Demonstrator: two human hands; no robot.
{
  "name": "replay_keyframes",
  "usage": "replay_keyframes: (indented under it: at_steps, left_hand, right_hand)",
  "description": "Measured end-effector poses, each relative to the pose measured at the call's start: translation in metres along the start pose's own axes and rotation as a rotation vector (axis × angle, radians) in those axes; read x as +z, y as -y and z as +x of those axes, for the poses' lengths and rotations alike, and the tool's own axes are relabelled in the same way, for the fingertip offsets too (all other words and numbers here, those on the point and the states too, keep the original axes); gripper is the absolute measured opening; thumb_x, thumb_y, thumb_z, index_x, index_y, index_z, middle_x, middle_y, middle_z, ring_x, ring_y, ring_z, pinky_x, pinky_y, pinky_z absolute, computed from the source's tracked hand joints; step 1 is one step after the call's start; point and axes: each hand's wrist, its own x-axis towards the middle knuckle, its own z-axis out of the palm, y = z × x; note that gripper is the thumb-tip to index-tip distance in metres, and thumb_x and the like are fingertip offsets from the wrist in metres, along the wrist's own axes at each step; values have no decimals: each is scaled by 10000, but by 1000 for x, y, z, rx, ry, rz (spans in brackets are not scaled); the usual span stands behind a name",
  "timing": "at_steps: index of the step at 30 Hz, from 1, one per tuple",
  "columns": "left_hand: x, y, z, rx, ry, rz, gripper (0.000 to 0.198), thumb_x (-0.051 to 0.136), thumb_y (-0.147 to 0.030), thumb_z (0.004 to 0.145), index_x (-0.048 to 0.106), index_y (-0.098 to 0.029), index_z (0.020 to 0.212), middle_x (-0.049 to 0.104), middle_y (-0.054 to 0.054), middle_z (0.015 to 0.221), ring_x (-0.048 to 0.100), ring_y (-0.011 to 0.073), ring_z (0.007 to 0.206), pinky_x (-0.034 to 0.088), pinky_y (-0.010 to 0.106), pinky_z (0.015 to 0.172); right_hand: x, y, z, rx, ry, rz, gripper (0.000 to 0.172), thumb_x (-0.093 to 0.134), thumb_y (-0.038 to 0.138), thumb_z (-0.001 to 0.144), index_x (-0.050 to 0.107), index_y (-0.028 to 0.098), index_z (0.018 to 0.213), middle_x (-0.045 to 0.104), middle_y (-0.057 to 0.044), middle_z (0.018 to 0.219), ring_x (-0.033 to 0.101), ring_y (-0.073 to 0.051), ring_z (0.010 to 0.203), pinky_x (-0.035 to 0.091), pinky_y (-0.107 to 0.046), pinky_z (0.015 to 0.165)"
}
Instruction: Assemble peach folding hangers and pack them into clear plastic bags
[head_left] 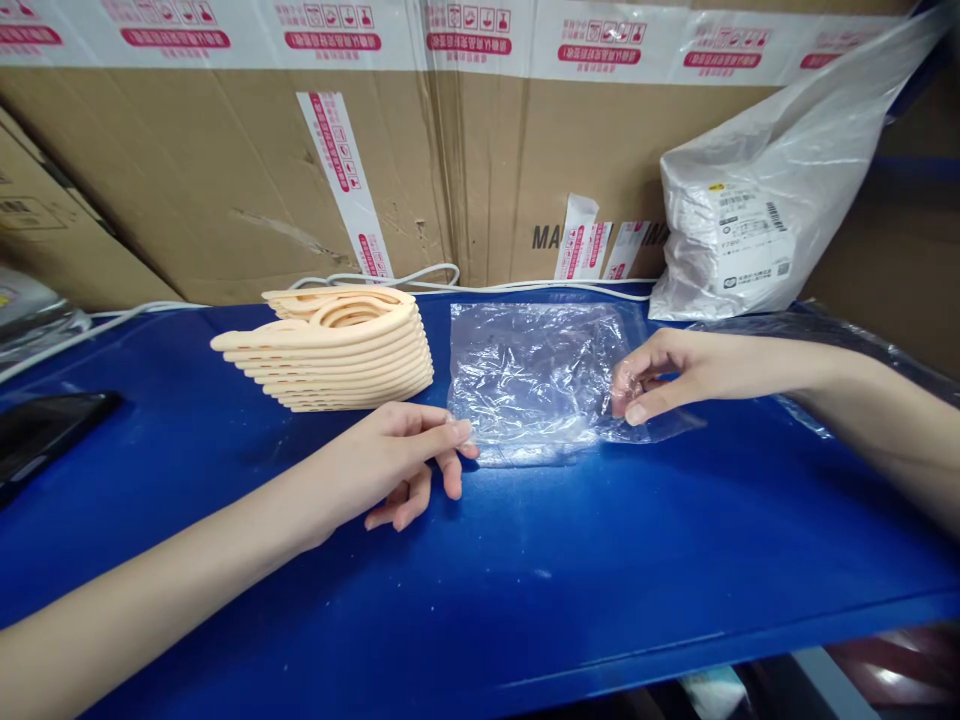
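Observation:
A clear plastic bag (532, 375) lies wrinkled on the blue table (480, 600), between my two hands. My left hand (420, 455) pinches its near left corner between thumb and finger, with the other fingers curled below. At the bag's right end, my right hand (660, 375) is closed on the plastic, thumb toward me. Left of the bag and just beyond my left hand stands a stack of cream-coloured, flat, curved pieces (337, 350) with a looped opening on top; I cannot tell what they are.
A large cardboard box (487, 150) walls off the back. A white plastic parcel bag (735, 230) with a label stands at back right. White cable (525, 288) runs along the box's foot. A black phone (52, 430) lies at far left. More clear plastic (810, 325) lies behind my right forearm.

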Motion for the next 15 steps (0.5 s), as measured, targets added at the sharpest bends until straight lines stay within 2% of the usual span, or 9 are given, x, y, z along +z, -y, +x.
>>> replay_keyframes:
  at_steps: [3,7,10,13,15]
  left_hand:
    - [1,0,0,-22,2,-5,292,589,-446,897,619,-163,831,613,-22,599,406,48,288,264,126,239]
    - [0,2,2,-13,-3,5,310,600,-468,887,637,-163,849,626,-13,610,427,50,301,273,124,251]
    - [-1,4,3,-6,2,41,338,606,-508,853,636,-171,835,620,-15,588,412,63,282,252,152,241]
    - [-2,4,1,-21,-1,177,397,599,-578,805,649,-184,807,608,-17,560,406,79,280,234,183,257]
    - [-2,2,-4,8,-59,397,438,575,-620,799,640,-194,716,560,-24,511,401,84,312,234,192,306]
  right_hand:
    - [-1,-3,2,-20,78,37,248,678,409,869,706,162,871,681,-4,773,576,-115,706,428,-263,663]
    - [-4,-5,0,37,75,45,244,694,405,851,699,164,888,688,-4,784,571,-110,679,426,-260,644]
    - [-6,-1,-3,18,89,-8,238,681,396,863,715,164,905,711,-16,822,605,-122,719,445,-261,676]
    - [-7,5,-8,-42,143,-62,260,670,358,880,717,185,1068,724,-18,925,632,-129,794,461,-248,705]
    - [-8,8,-10,-69,211,-67,314,651,318,901,682,211,1195,717,-17,998,649,-131,871,475,-236,739]
